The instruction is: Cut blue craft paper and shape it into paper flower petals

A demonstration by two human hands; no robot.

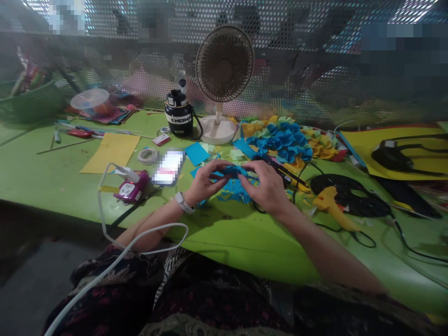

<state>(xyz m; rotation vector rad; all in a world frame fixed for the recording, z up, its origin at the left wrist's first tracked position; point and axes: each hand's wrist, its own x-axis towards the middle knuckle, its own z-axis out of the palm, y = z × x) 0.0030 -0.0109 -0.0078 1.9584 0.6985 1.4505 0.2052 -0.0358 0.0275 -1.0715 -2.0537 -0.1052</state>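
Head view: above the green painted counter, the left hand and right hand curl nearly closed, both pinching a small crumpled piece of blue paper between them over loose blue paper scraps. A yellow plastic glue gun lies right; a cluster of blue paper petals sits far.

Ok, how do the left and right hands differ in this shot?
The left hand has a white wristwatch on its wrist, while the right hand has a bare wrist. The left hand is nearer the pink power socket, the right hand nearer the yellow glue gun. Both pinch the same blue paper bundle.
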